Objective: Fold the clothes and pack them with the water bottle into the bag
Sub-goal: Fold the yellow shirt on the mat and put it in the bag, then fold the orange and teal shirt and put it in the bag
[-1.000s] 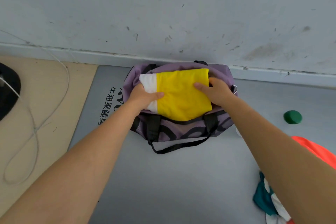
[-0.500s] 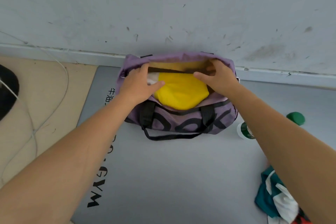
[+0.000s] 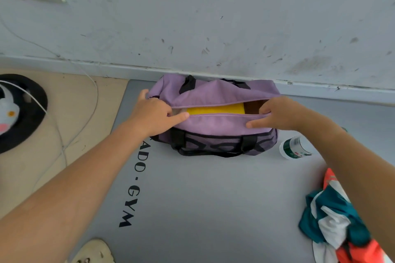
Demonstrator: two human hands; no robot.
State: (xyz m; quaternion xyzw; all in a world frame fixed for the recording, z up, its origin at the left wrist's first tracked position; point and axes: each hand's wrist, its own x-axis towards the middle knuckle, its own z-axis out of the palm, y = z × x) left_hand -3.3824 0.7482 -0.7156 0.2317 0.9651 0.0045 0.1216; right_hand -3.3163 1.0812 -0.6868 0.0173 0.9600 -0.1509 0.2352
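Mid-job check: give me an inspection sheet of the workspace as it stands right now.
Surface: grey gym mat with black lettering.
Job's things: purple duffel bag, opening narrow, folded yellow garment inside; water bottle lying beside bag; teal, white and orange clothes unfolded.
Clutter: beige shoe.
Hands: left hand and right hand grip the bag's opening.
Cables: white cable on floor.
Surroundings: scuffed white wall; black round base.

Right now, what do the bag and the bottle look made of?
Bag: soft matte woven cloth, probably nylon or polyester; it creases and sags, with black webbing straps. Bottle: likely clear thin plastic with a glossy green-and-white label; it lies on its side.
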